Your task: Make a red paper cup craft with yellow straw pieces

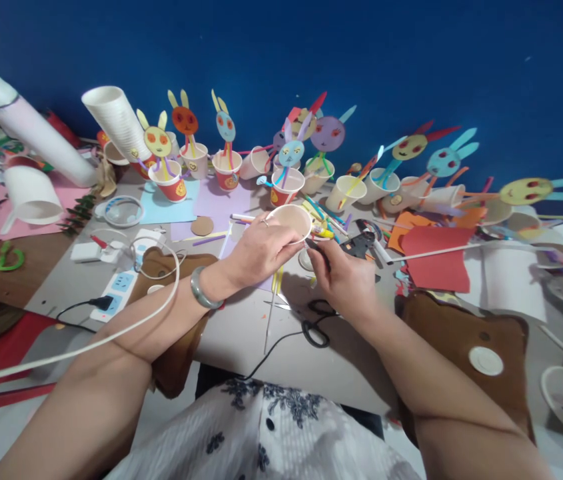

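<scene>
My left hand, with a ring on one finger and a bangle at the wrist, is closed on a white paper cup. The cup is tilted, with its open mouth showing at the top. Close by, on the cup's right side, my right hand is closed in a pinch. A small dark tip shows between its fingers at the cup; I cannot make out what it belongs to. Below the hands lie black-handled scissors, partly open. A black glue gun rests just beyond my right hand.
Several paper cups with rabbit-faced figures, such as a red one, line the back by the blue wall. A power strip and a stack of cups stand left. Red paper lies right. A white cable crosses my left arm.
</scene>
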Demonstrator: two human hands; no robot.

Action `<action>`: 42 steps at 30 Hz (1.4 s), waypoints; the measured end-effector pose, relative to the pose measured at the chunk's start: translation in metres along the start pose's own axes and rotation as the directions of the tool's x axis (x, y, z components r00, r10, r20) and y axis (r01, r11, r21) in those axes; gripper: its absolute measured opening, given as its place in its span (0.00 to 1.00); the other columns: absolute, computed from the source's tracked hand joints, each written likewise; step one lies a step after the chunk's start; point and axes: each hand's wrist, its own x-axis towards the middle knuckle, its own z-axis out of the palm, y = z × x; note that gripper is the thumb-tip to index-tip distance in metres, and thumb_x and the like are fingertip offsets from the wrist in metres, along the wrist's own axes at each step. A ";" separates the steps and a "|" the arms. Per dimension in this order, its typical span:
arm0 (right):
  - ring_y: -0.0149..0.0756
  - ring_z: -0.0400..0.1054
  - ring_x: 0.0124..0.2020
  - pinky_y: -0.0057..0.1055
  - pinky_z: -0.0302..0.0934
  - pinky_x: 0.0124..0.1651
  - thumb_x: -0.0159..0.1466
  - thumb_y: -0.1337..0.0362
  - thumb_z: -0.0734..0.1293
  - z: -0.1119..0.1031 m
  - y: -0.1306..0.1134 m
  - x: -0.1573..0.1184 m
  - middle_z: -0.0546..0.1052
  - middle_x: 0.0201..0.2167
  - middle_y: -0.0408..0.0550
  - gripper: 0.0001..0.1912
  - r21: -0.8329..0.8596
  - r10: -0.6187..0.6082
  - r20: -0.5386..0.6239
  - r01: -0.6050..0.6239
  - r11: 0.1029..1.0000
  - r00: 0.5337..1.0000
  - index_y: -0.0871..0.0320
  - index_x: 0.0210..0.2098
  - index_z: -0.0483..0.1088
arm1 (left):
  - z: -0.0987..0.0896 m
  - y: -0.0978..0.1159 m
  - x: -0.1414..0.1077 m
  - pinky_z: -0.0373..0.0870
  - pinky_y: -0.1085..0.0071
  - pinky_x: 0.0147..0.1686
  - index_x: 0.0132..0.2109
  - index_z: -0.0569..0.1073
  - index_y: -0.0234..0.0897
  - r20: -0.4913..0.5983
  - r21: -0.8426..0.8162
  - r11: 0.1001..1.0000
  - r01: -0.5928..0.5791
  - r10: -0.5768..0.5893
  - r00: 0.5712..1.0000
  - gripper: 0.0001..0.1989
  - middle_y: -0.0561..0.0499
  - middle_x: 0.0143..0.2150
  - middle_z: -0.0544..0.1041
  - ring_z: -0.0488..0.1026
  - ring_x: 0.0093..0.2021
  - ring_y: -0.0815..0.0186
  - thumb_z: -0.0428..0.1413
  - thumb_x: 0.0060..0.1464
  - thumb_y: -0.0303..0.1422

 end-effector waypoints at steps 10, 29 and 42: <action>0.32 0.60 0.21 0.29 0.49 0.27 0.72 0.43 0.56 -0.003 0.001 0.004 0.70 0.20 0.43 0.24 0.227 -0.005 0.161 -0.032 0.973 0.987 0.56 0.34 0.69 | -0.003 0.001 0.000 0.64 0.62 0.48 0.35 0.72 0.38 -0.003 0.011 1.000 -0.005 0.005 1.000 0.22 0.53 0.27 0.76 0.70 0.30 0.65 0.44 0.73 0.43; 0.33 0.62 0.23 0.31 0.45 0.27 0.71 0.47 0.59 0.000 0.001 0.002 0.74 0.24 0.48 0.21 -0.025 -0.044 0.008 0.044 0.999 0.999 0.57 0.36 0.71 | -0.006 0.002 0.002 0.65 0.61 0.52 0.33 0.71 0.37 0.054 -0.012 1.000 0.019 -0.019 0.998 0.24 0.52 0.28 0.76 0.72 0.31 0.66 0.42 0.72 0.46; 0.33 0.60 0.23 0.32 0.55 0.29 0.70 0.45 0.62 -0.014 -0.007 0.000 0.69 0.22 0.42 0.19 0.333 -0.027 0.067 0.003 0.943 0.997 0.54 0.36 0.69 | -0.001 -0.005 0.003 0.71 0.73 0.33 0.39 0.71 0.36 0.001 -0.602 0.734 0.314 -0.393 0.920 0.15 0.49 0.36 0.80 0.76 0.35 0.70 0.56 0.66 0.44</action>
